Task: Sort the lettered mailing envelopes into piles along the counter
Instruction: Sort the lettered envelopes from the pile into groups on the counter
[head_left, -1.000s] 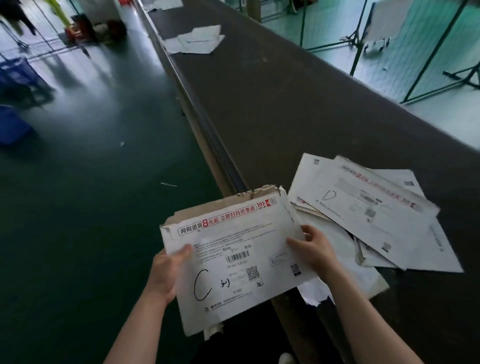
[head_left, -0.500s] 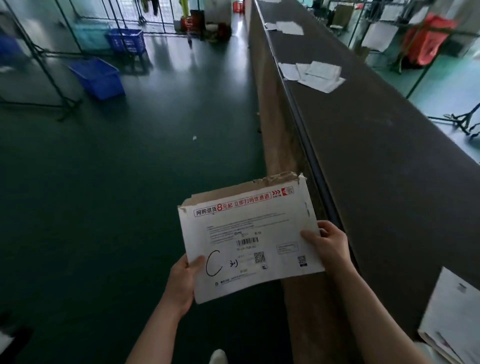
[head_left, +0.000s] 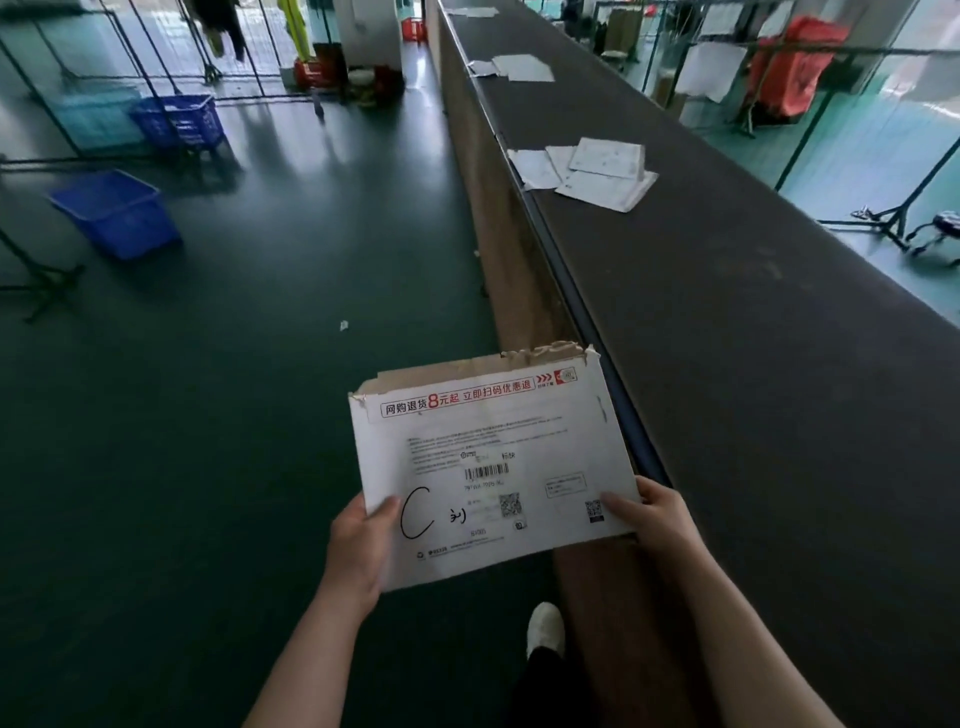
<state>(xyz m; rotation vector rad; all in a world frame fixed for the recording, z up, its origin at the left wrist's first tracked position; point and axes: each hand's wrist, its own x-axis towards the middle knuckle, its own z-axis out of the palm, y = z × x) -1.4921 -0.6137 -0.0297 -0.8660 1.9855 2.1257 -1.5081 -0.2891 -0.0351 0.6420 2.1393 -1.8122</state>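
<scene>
A white mailing envelope (head_left: 493, 462) with a torn brown top edge and a handwritten letter C is held flat in front of me, left of the counter edge. My left hand (head_left: 361, 545) grips its lower left corner, thumb on top. My right hand (head_left: 654, 517) grips its lower right corner. The long dark counter (head_left: 753, 364) runs away along the right. On it lies a pile of white envelopes (head_left: 587, 171) further ahead, a second pile (head_left: 514, 66) beyond that, and a third pile (head_left: 470, 10) at the far end.
Dark green floor stretches to the left, with two blue baskets (head_left: 117, 213) (head_left: 179, 122) and metal rack legs (head_left: 41, 280). A scrap of paper (head_left: 343, 325) lies on the floor. My white shoe (head_left: 544, 626) shows beside the counter's brown side. Red bags (head_left: 795, 67) hang beyond the counter.
I have walked forward along the counter with the C envelope in both hands. The mixed heap of envelopes has dropped out of view, and the pile ahead is closer.
</scene>
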